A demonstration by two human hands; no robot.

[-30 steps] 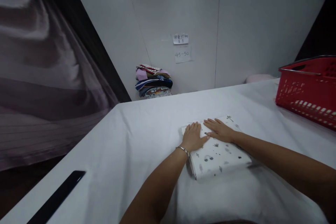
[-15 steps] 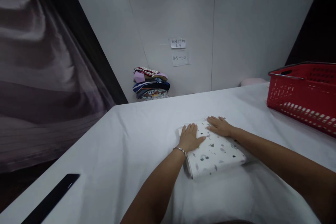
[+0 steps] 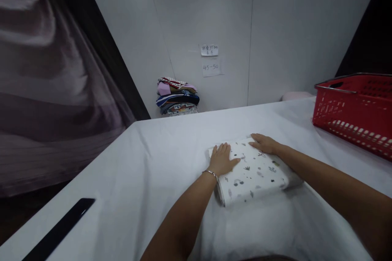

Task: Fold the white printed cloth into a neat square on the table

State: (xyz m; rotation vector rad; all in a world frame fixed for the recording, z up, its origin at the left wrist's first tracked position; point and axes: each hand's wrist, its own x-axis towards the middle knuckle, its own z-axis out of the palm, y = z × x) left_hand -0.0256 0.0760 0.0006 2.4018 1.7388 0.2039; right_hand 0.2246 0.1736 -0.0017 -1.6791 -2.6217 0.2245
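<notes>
A folded white cloth (image 3: 254, 175) with small grey and dark printed motifs lies on the white-covered table (image 3: 171, 151) in front of me. My left hand (image 3: 223, 160) rests flat on its left part, fingers stretched out and thumb apart; a bracelet circles that wrist. My right hand (image 3: 263, 144) lies on the cloth's far right part, its fingers extended toward the far edge. The forearm covers some of the cloth's right side. Neither hand grips anything.
A red plastic basket (image 3: 352, 108) with a metal handle stands at the right. On the left lies a long black flat object (image 3: 61, 228). Folded fabrics (image 3: 177, 97) are piled beyond the far edge, below paper signs (image 3: 211, 67) on the wall. A draped curtain (image 3: 45, 89) hangs at left.
My right hand has slid to the right across the cloth, and more of the cloth's right side shows. My left hand has stayed in place.
</notes>
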